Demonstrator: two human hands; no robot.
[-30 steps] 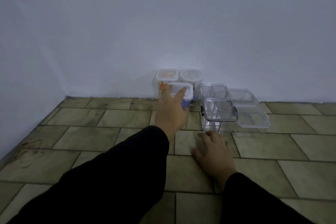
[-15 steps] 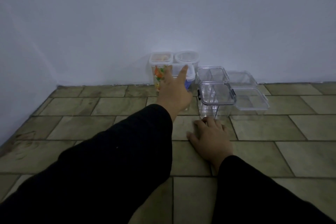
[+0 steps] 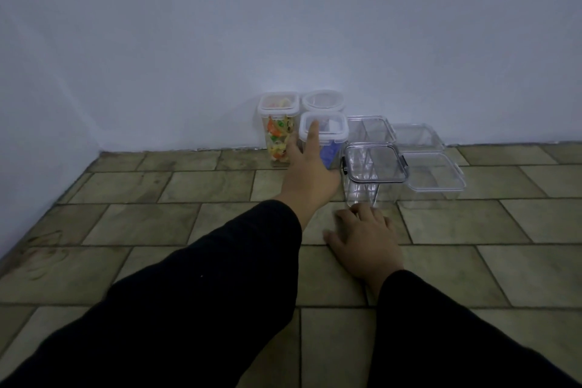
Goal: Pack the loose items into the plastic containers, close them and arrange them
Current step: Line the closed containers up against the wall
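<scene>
Left hand (image 3: 310, 172) grips white-lidded container (image 3: 323, 135) by wall; right hand (image 3: 365, 238) flat, fingers spread on floor (image 3: 472, 261).

Left arm extended forward and fully outstretched, clad in a dark long sleeve to the wrist. Left hand (image 3: 310, 172) raised off the floor, back of the hand facing the camera, index finger straight and pointing up and forward, thumb spread out to the left; the remaining fingers are hidden behind the hand, so grip state cannot be confirmed. Right arm bent in closer to the body, also in a dark sleeve. Right hand (image 3: 367, 241) lies palm down, flat, fingers loosely spread and directed forward, holding nothing. The two hands are near each other but apart.
</scene>
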